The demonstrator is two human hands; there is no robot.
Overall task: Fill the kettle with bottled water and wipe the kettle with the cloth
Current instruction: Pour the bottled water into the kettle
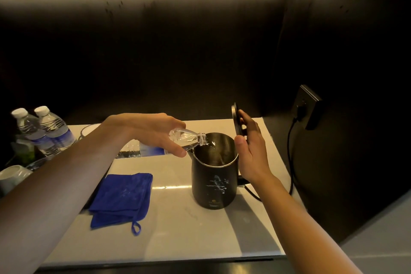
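Left hand (153, 132) grips an uncapped bottle (178, 142), tipped nearly level, its neck at the rim of the kettle (212, 182); water leaves the mouth and falls inside. Right hand (250, 149) holds the raised lid (236, 121) upright, fingers behind it, thumb near the kettle's rim. The kettle (black, with a pale mark on its side) stands on the white counter (178, 236). Folded blue cloth (123, 198) lies flat to its left, apart from it. Two capped bottles (44, 131) stand at far left. A cord (290, 158) runs to the wall socket (308, 107).
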